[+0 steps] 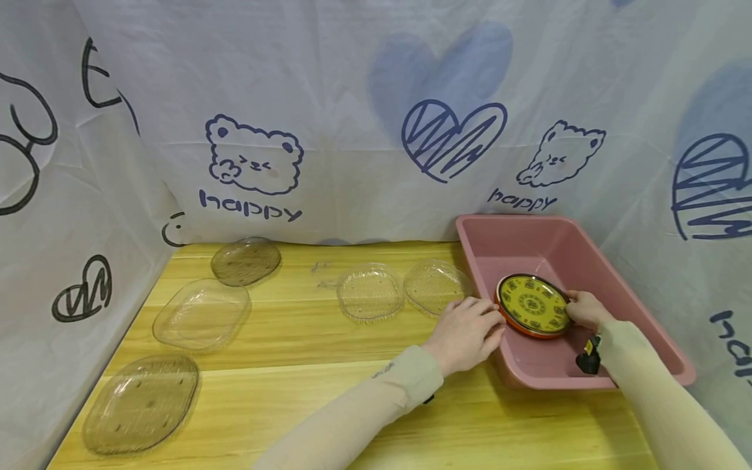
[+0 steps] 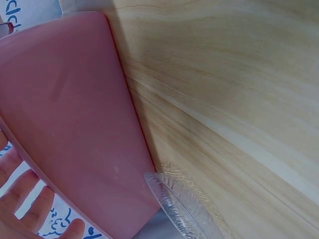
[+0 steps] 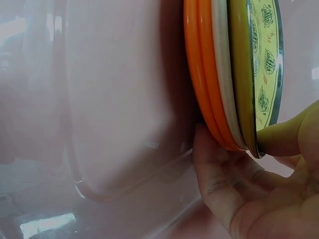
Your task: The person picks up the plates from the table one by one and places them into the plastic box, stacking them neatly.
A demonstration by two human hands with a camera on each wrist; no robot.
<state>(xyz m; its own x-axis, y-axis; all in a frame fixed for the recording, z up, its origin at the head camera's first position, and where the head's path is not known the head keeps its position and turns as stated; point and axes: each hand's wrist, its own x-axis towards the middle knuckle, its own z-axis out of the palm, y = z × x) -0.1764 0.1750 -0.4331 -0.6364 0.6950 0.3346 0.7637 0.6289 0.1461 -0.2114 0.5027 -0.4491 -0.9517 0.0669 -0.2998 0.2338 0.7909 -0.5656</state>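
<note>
A stack of round plates [image 1: 531, 303], the top one yellow with dark printed patterns, is inside the pink basin [image 1: 511, 245]. White and orange edges show beneath the top plate in the right wrist view. My right hand [image 1: 587, 310] pinches the stack's right edge, thumb on top and fingers underneath. At the basin's left rim, my left hand [image 1: 467, 333] reaches over with loosely bent fingers close to the stack; whether they touch it cannot be told. Just left of the basin lies a clear scalloped plate [image 1: 435, 287].
Another clear plate [image 1: 370, 292] lies farther left on the wooden table [image 1: 305, 405]. Along the left side are a clear squarish plate [image 1: 202, 313] and two brownish transparent plates, one at the back [image 1: 245, 261], one in front [image 1: 141, 405]. Printed cloth [image 1: 352, 130] hangs around the table.
</note>
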